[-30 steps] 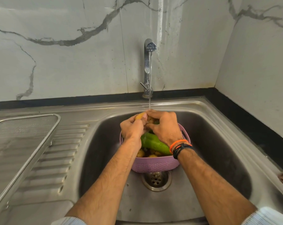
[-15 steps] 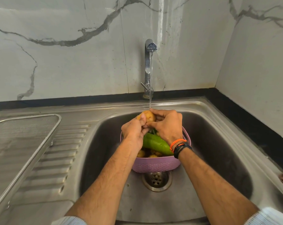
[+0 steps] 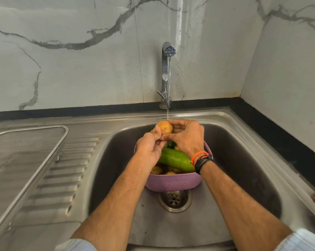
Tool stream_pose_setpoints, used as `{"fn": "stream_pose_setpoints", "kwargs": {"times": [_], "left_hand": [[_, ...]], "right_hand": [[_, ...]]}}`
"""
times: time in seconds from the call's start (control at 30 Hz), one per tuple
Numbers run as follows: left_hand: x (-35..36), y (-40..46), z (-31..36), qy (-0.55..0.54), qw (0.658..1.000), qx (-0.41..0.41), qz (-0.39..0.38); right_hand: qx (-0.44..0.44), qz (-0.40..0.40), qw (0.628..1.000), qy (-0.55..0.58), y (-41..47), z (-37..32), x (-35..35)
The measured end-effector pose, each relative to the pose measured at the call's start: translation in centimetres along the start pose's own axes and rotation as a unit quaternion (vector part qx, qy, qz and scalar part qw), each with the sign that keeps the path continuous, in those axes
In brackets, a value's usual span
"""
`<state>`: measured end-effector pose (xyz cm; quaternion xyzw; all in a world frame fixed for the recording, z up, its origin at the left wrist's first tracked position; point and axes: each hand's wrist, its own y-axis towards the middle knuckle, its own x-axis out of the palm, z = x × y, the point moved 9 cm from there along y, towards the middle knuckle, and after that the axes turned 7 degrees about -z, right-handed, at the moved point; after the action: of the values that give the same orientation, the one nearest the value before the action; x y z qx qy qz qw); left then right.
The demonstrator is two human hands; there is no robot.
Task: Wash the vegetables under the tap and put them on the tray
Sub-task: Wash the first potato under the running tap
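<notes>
Turning potato [image 3: 164,127] further into stream, hands unmoved

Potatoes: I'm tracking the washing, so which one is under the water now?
The potato held up by both hands, left hand and right hand, under the tap; the others lie in the purple basket.
</notes>
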<state>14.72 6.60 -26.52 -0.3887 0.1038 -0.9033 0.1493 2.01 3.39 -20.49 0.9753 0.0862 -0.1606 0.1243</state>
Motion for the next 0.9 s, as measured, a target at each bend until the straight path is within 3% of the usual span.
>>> {"fn": "stream_pose_setpoints", "kwargs": {"times": [0.3,0.53,0.73,0.9], "left_hand": [[1.6,-0.9,0.1,0.075,0.996,-0.008,-0.054],[0.7,-0.5,0.8,0.092,0.995,0.041,-0.028],[0.7,-0.3,1.2,0.08,0.994,0.063,-0.028],[1.0,-0.1,1.0,0.082,0.994,0.049,-0.052]], "right_hand": [[-0.045,0.007,0.997,-0.056,0.0,-0.2,0.0],[-0.019,-0.083,0.987,-0.138,0.7,1.1,2.2],[-0.018,-0.053,0.994,-0.092,0.8,1.1,1.2],[-0.009,-0.102,0.988,-0.113,0.7,1.0,1.7]]}}
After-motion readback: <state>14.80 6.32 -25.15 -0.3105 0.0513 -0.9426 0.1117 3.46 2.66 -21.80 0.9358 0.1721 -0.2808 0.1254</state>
